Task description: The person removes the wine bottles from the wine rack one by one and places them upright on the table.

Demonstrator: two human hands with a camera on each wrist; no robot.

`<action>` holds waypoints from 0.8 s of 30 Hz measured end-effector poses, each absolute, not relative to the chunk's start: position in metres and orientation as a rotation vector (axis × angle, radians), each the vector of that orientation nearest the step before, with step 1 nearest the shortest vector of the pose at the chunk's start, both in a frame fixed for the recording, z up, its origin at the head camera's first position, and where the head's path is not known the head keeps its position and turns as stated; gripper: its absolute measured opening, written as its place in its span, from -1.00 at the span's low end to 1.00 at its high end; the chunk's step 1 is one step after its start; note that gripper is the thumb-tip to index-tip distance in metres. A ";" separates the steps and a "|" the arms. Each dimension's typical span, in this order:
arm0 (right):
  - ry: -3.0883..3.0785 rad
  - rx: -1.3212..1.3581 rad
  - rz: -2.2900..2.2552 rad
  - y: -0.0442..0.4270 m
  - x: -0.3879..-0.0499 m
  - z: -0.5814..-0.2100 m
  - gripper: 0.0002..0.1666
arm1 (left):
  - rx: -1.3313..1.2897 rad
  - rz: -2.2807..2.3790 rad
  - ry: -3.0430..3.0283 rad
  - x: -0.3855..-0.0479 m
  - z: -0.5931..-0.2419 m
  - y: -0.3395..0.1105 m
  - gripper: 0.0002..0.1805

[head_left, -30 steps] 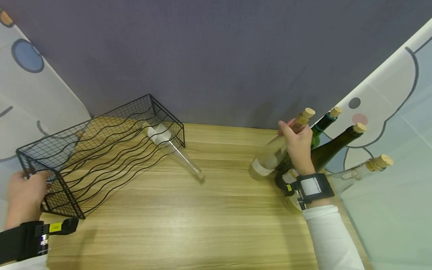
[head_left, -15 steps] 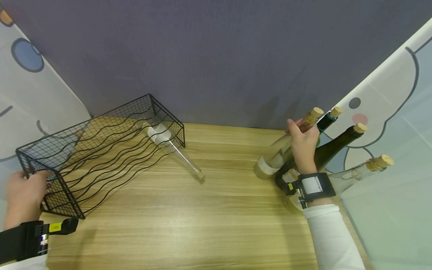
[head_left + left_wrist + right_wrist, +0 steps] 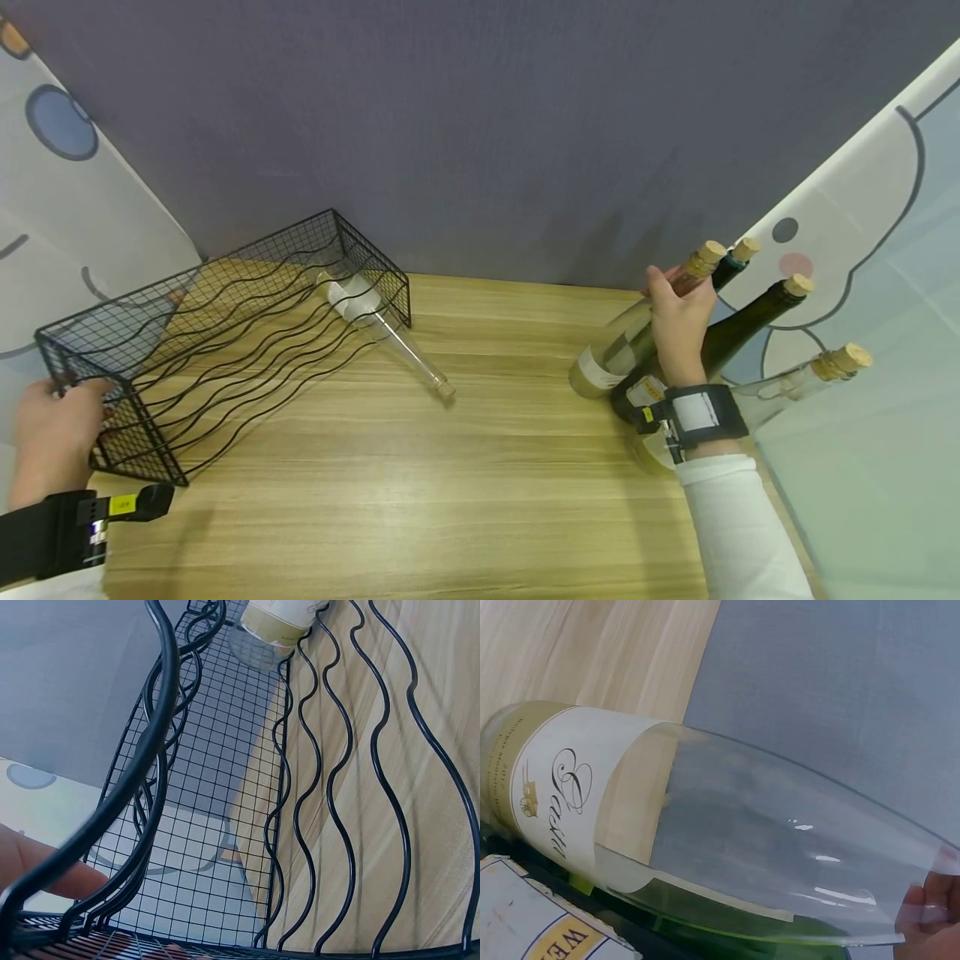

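A black wire wine rack (image 3: 225, 350) with wavy bars lies at the left, and my left hand (image 3: 60, 425) grips its near left end. One clear corked bottle (image 3: 405, 346) rests on the rack's wavy bars at the right end, its neck sticking out over the table. My right hand (image 3: 681, 329) holds a clear wine bottle (image 3: 780, 817) round its neck, below the cork. That bottle has a white and gold label and stands close against a dark green bottle (image 3: 738, 329). In the right wrist view only some fingers (image 3: 930, 907) show.
Behind my right hand is a green bottle (image 3: 731, 265), mostly hidden. Another clear corked bottle (image 3: 772, 396) stands nearest the right wall. A grey panel (image 3: 480, 142) closes off the back of the wooden table (image 3: 450, 492), with printed sheets at both sides.
My right hand has moved to the right with the clear bottle, bringing it nearer the other bottles, mostly in the first half second. The left hand and the rack stay put.
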State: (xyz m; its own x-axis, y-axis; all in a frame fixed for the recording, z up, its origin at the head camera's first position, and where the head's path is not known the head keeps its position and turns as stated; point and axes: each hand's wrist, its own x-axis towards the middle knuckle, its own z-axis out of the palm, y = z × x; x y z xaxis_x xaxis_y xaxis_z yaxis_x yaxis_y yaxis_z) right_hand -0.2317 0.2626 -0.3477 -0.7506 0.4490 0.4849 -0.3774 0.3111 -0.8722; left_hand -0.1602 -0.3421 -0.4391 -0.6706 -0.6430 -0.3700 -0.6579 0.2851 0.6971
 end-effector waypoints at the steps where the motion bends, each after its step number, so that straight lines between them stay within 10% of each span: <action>1: -1.889 -0.069 1.509 0.263 -0.231 -0.348 -0.80 | -1.266 1.370 2.505 -0.160 -0.439 -0.342 -0.21; 24: -1.843 -0.160 1.461 0.261 -0.232 -0.348 -0.73 | -1.258 1.382 2.483 -0.159 -0.437 -0.342 -0.20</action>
State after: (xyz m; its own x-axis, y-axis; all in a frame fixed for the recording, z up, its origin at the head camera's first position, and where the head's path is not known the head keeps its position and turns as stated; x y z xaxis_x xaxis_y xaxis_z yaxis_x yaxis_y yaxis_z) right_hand -0.2319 0.2613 -0.3484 -0.6998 0.5288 0.4802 -0.3471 0.3358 -0.8757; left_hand -0.1590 -0.3424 -0.4373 -0.6717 -0.6318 -0.3867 -0.6616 0.2768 0.6969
